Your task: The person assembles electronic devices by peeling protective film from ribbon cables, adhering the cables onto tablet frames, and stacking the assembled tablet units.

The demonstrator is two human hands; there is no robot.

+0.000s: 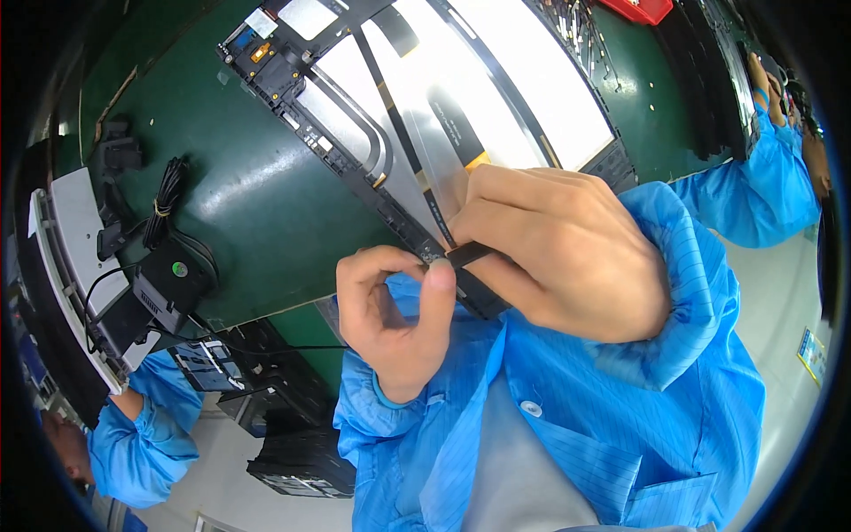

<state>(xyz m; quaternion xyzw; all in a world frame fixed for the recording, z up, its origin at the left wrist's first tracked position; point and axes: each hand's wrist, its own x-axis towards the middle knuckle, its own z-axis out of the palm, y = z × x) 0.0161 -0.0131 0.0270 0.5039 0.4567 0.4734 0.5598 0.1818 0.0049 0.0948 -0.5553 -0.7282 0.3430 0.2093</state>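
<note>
Pinching a black strip near the panel's near corner

Head view: panel assembly lies slantwise on the green bench, its closest corner reaching the near edge by the person's blue smock. White inner face up, black frame around it.

Right hand over the panel's near end, grip closed on a short black strip between thumb and fingers; strip or thin tool, can't tell. Left hand at the frame edge just beside the strip's end, thumb and forefinger close together; can't tell if that grip has anything. Black ribbon cable runs lengthwise down the panel to the fingers; clear film next to it.

Left part of bench: tied cable bundle, black adapter box toward the near edge, small black blocks farther left. Toward the far right: loose thin pieces, red tray. Below the near edge: stacked black panels. Co-workers' blue sleeves at left and right.
</note>
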